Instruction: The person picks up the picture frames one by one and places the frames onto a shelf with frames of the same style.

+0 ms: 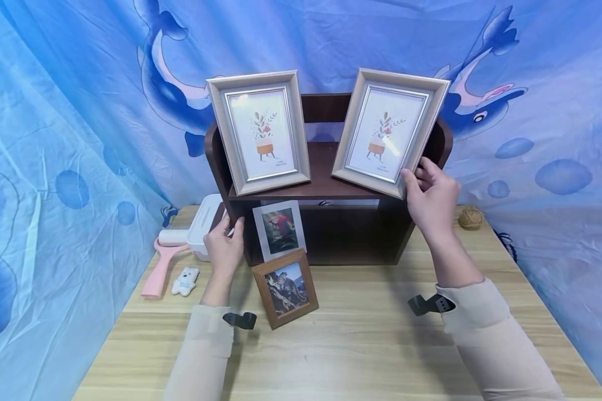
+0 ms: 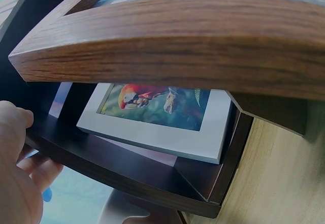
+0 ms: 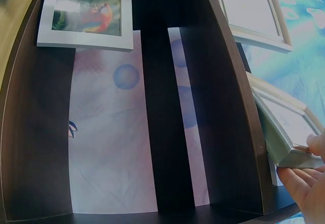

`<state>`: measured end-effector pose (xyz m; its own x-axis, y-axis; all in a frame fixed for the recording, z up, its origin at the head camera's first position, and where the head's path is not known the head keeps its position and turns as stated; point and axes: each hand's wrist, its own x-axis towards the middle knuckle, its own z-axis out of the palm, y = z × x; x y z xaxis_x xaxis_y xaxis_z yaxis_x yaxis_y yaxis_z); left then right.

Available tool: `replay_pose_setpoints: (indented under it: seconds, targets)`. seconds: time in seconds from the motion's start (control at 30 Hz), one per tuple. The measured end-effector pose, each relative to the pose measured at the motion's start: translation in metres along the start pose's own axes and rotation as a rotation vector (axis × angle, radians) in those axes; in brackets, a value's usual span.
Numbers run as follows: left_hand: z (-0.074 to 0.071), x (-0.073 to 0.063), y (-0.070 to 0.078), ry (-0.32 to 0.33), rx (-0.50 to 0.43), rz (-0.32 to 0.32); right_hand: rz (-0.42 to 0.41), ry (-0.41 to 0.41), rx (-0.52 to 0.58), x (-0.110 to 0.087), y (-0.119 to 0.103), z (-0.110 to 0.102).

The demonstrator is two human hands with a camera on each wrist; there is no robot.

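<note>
A dark brown two-tier shelf (image 1: 326, 181) stands on the table. My right hand (image 1: 433, 197) pinches the lower right corner of a silver-beige picture frame (image 1: 390, 131), which leans on the upper tier at the right. Its twin, another silver-beige picture frame (image 1: 263, 133), stands on that tier's left side, apart from it. With thumb inside and fingers outside, my left hand (image 1: 224, 245) grips the shelf's left side panel (image 2: 96, 158). On the lower tier is a white picture frame (image 2: 152, 137) with a parrot picture. Before it stands a brown wooden picture frame (image 1: 287, 287) showing a leopard-like animal.
Left of the shelf lie a white plastic box (image 1: 200, 228), a pink-handled lint roller (image 1: 158, 273) and a small white bear figure (image 1: 185, 281). A ball of twine (image 1: 470, 218) sits at the right. Behind hangs a blue dolphin-print curtain (image 1: 80, 111).
</note>
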<state>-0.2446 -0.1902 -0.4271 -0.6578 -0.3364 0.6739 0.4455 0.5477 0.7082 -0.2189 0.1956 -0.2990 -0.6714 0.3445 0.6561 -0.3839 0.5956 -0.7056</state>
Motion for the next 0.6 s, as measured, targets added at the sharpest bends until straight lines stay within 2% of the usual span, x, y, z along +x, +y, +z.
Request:
replay_pose_setpoints:
  seconds: [0.33,0.5,0.6]
  targets:
    - [-0.002,0.000,0.001,-0.002,-0.007,0.001,0.000,-0.015,-0.001,0.003,0.000,0.002]
    - [-0.002,-0.001,0.001,-0.003,0.001,-0.008,0.052,-0.056,0.008,-0.006,0.001,-0.002]
    - [-0.001,0.000,0.000,-0.002,0.001,-0.008,0.064,-0.053,0.030,-0.013,0.001,-0.004]
